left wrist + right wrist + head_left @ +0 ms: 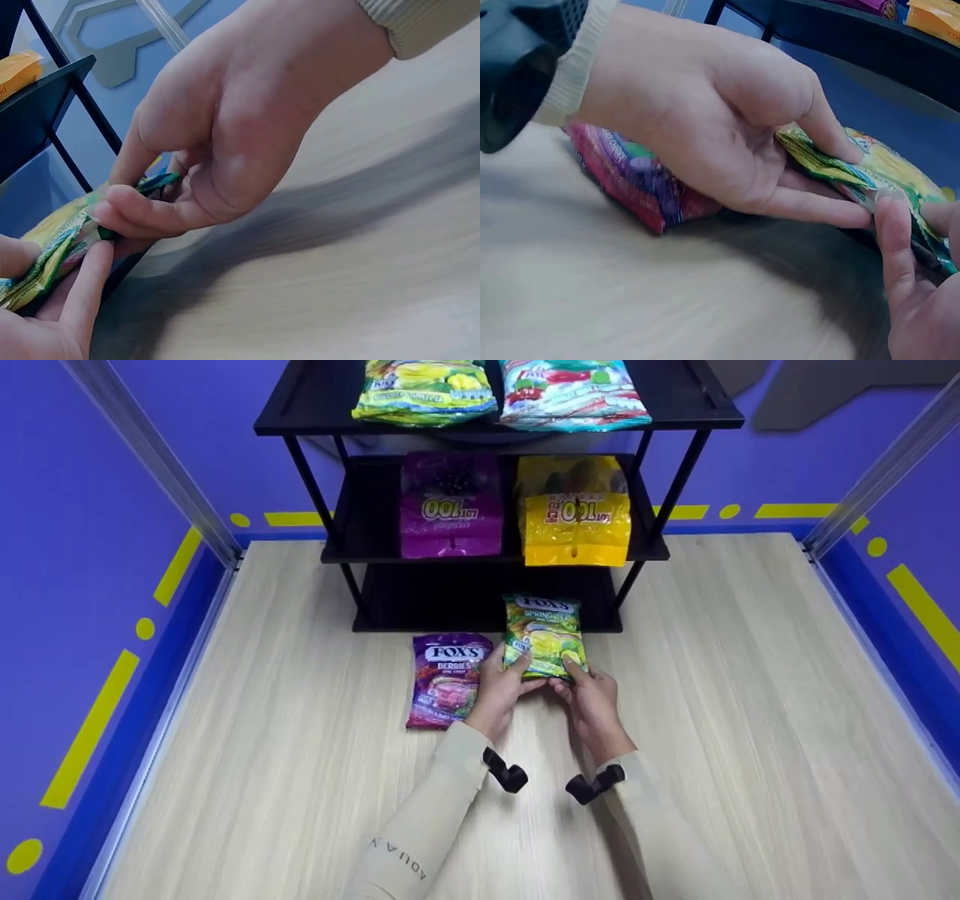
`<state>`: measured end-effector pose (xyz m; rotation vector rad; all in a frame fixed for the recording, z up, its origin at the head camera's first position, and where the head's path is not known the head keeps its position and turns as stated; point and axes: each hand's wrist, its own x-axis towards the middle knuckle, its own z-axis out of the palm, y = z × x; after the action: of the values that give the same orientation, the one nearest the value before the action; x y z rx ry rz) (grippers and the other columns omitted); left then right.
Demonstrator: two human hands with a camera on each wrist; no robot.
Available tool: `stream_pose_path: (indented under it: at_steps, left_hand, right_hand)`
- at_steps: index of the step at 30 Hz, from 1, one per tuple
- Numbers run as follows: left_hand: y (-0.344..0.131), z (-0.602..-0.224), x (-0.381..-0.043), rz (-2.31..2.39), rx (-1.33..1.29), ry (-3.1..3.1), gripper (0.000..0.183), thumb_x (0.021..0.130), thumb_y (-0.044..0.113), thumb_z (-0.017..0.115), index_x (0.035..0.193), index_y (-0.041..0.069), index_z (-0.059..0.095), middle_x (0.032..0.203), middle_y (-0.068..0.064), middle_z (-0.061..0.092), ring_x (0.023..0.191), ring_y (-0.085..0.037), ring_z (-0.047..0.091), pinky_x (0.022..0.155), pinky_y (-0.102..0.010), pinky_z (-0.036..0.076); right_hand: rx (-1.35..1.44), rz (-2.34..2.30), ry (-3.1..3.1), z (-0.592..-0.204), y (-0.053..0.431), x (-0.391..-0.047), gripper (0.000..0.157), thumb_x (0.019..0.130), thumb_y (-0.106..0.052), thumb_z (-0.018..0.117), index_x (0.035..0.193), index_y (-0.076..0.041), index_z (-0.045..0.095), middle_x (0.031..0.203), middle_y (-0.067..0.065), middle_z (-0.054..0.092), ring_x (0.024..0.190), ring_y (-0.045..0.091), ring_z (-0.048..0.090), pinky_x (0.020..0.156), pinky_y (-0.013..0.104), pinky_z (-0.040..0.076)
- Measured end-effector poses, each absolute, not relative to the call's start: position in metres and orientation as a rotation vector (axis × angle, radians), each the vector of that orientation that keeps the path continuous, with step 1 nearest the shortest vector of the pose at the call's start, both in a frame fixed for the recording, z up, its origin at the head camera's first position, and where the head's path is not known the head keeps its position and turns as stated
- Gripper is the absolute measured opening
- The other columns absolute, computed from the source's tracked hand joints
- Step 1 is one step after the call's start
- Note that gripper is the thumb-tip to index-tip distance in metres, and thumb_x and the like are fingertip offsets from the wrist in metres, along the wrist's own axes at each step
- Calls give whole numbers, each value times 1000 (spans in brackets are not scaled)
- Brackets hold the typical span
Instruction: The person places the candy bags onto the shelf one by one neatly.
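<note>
Between both hands is a green-and-yellow Fox's Spring Tea candy bag (pixel 546 634), tilted with its printed front up, before the lowest shelf. My left hand (pixel 500 690) pinches its lower left corner, thumb on the front and fingers beneath. At the lower right corner my right hand (pixel 592 705) grips it the same way. In the left wrist view the right hand (pixel 232 112) pinches the bag's edge; the right wrist view shows the left hand (pixel 705 120) doing likewise. A purple Fox's Berries candy bag (pixel 446 679) lies on the table, partly hidden behind the left hand.
A black three-tier rack (pixel 345 529) stands at the back of the wooden table (pixel 300 780). Its middle shelf holds a purple bag (pixel 451 521) and a yellow bag (pixel 576 529). On top lie a yellow-green bag (pixel 424 394) and a teal-red bag (pixel 574 397). Blue walls (pixel 67 510) enclose the table.
</note>
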<state>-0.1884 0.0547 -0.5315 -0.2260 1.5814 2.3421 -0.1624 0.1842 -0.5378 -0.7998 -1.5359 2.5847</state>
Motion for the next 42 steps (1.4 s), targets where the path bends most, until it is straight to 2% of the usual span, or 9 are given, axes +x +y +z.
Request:
stream_pose_path:
  at_steps: [7, 13, 17, 25, 33, 37, 39, 42]
  left_hand:
    - [56, -528, -189, 2308, -263, 1545, 48, 101, 9, 46, 147, 1, 34, 136, -25, 50, 113, -37, 63, 83, -34, 60]
    - [54, -526, -181, 2295, -260, 1568, 50, 102, 8, 44, 150, 4, 28, 133, -29, 53, 104, -38, 67, 84, -38, 60]
    - [53, -525, -174, 2303, -256, 1562, 53, 102, 9, 43, 152, 6, 24, 131, -29, 56, 106, -38, 67, 86, -41, 59]
    - [50, -519, -164, 2318, -286, 1552, 60, 101, 8, 45, 155, 10, 19, 142, -27, 44, 112, -39, 63, 85, -38, 60]
    - [50, -519, -162, 2329, -276, 1526, 62, 100, 6, 46, 154, 6, 17, 145, -31, 39, 115, -39, 61, 91, -40, 57]
    - [51, -521, -163, 2350, -250, 1509, 62, 100, 4, 45, 154, 3, 15, 146, -35, 35, 119, -39, 59, 94, -39, 56]
    - [51, -522, -163, 2357, -243, 1495, 63, 100, 3, 44, 154, 2, 13, 147, -36, 32, 121, -39, 58, 95, -39, 55]
    - [51, -521, -164, 2359, -240, 1479, 65, 99, 1, 44, 155, 3, 11, 149, -36, 29, 123, -40, 56, 96, -38, 55]
  right_hand:
    - [-865, 2548, -1486, -537, 184, -167, 19, 96, -8, 57, 110, 5, 51, 64, 2, 61, 52, 6, 60, 56, 16, 55]
    - [-879, 2526, -1515, -537, 187, -172, 28, 97, -9, 57, 117, 8, 50, 65, 2, 62, 54, 7, 62, 58, 16, 56]
    - [-869, 2518, -1562, -537, 191, -175, 34, 97, -10, 57, 123, 10, 49, 66, 2, 63, 54, 7, 63, 56, 15, 55]
    - [-864, 2470, -1636, -538, 196, -182, 35, 97, -12, 57, 124, 9, 51, 72, 2, 64, 56, 6, 63, 57, 15, 55]
    - [-862, 2486, -1628, -537, 202, -187, 43, 97, -14, 57, 132, 10, 47, 75, 3, 66, 58, 9, 67, 64, 17, 58]
    - [-821, 2472, -1670, -540, 203, -182, 43, 99, -14, 53, 133, 10, 42, 72, 4, 68, 61, 12, 70, 68, 23, 60]
    - [-793, 2433, -1703, -542, 202, -177, 44, 100, -15, 52, 135, 9, 40, 75, 6, 68, 63, 13, 71, 69, 26, 61]
    - [-750, 2371, -1723, -543, 201, -167, 44, 100, -10, 49, 140, 4, 36, 94, 13, 66, 69, 14, 72, 73, 31, 62]
